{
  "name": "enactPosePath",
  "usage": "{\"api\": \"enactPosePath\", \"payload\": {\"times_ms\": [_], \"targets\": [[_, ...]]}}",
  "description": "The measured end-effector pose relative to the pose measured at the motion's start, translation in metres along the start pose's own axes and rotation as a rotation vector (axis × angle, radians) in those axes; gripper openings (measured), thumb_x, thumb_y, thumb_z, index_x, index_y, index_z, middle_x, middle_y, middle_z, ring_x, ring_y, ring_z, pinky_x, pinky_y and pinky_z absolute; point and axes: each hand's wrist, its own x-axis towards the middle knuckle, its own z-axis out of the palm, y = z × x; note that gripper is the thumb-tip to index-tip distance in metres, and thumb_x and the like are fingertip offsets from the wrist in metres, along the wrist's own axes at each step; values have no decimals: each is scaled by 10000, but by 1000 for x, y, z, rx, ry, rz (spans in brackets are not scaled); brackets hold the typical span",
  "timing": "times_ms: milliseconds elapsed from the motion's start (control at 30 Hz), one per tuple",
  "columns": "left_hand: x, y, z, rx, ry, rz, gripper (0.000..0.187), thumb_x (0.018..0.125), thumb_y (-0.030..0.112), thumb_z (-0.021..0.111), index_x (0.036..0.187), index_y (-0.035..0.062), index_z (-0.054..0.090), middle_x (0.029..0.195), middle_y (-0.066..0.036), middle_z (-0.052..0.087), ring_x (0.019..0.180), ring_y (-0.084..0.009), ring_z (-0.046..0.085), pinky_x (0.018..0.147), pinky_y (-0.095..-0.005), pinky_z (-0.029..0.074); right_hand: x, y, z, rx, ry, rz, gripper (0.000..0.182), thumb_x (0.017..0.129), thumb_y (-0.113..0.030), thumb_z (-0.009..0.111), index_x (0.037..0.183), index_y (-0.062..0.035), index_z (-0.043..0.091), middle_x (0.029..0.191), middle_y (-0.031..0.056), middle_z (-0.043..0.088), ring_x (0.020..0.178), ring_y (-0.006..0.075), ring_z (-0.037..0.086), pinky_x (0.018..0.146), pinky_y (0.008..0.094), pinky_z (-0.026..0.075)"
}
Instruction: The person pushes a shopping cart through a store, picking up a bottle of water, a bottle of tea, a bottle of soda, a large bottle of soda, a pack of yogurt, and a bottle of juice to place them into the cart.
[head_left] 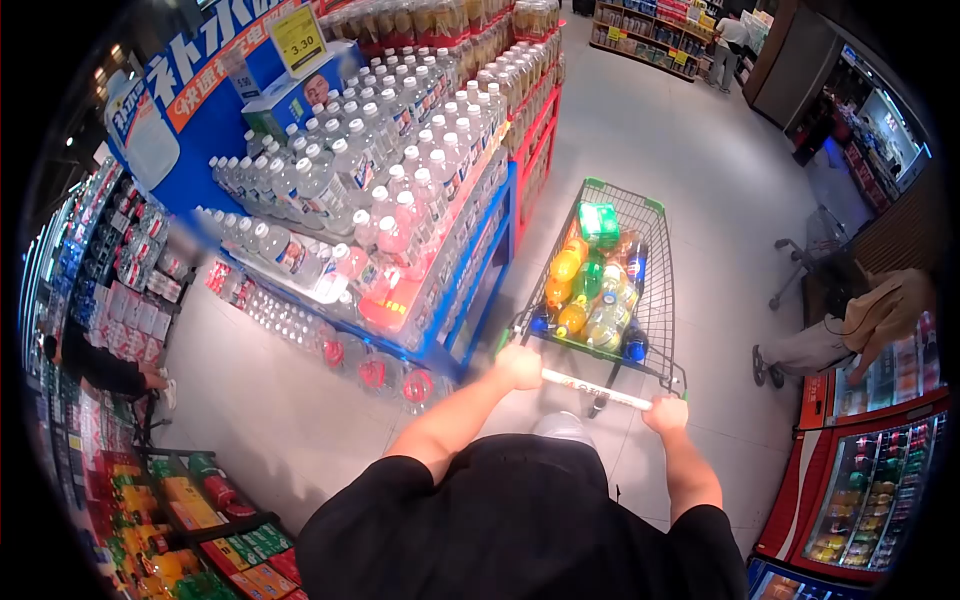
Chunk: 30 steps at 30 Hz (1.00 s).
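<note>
Both my hands are wrapped round the white handle (597, 390) of a shopping cart (655, 260). My left hand (519, 367) grips its left end, and my right hand (665, 412) grips the right end. In the wire basket lie several drink bottles: orange ones (566, 265), a green one (592, 277) and clear ones (606, 328). A green-and-white pack (598, 224) sits at the basket's far end. Dark bottles with blue labels (636, 262) lean along the right side.
Left of the cart stands a blue display stand (490, 250) packed with clear bottles (330, 190), a yellow price sign (298, 40) above. At right, a person in a tan top (880, 320) is near red drink coolers (870, 490). Another person (728, 50) stands by far shelves (655, 35).
</note>
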Motion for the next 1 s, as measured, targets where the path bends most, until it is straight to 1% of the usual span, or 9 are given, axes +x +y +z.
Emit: {"api": "enactPosePath", "payload": {"times_ms": [33,67,233,333,400,500,600,667,1000], "targets": [[18,-2,-10,2,-8,1,357,816,353,601,905,87,823,925,-169,782,877,-343,768,785,-447,604,17,9,-3,-9,3,-3,265,814,-376,639,874,-185,814,852,112,779,819,312,763,722,448,603],[37,-3,-19,-8,-10,-13,360,818,352,602,915,84,823,937,-170,783,890,-341,768,796,-448,603,37,18,-4,23,-9,10,290,806,-373,627,827,-140,800,863,121,768,859,315,745,736,455,595],[122,-5,-78,-27,-19,-57,356,826,348,605,936,90,825,972,-169,783,913,-338,766,820,-452,600,136,56,-35,20,-8,20,287,812,-368,627,839,-140,800,873,116,771,866,317,746,739,452,595],[187,-13,-96,-49,55,-110,346,821,329,602,954,103,827,986,-158,786,922,-332,766,822,-446,600,192,81,-48,31,-26,37,297,821,-369,623,855,-135,803,891,118,776,883,319,748,755,451,595],[226,-23,-118,-22,-54,-88,341,808,321,604,970,123,829,994,-146,788,943,-329,764,836,-443,599,228,92,-57,51,-32,48,307,830,-372,619,867,-132,807,901,122,779,893,320,749,765,450,595],[267,-28,-158,-15,-10,-118,342,788,315,611,987,144,831,998,-139,789,955,-323,763,844,-443,598,281,106,-91,39,6,28,283,814,-362,639,860,-148,818,855,138,777,821,327,767,727,441,605],[317,-40,-182,-5,-3,-130,316,765,335,644,955,167,833,984,-140,788,946,-320,764,842,-440,598,325,112,-116,62,-127,70,345,877,-376,588,960,-132,817,973,128,787,944,317,751,807,442,596],[353,-52,-197,-6,11,-127,299,755,352,663,918,167,831,962,-137,789,927,-323,766,828,-439,600,357,115,-127,67,-135,89,344,875,-372,588,959,-129,817,960,127,787,941,315,752,804,444,597],[511,-117,-277,53,-15,-76,309,767,347,653,946,174,835,942,-135,788,924,-325,765,823,-439,597,516,134,-139,116,-44,146,320,816,-393,644,893,-132,812,881,146,778,854,327,759,747,451,601]]}}
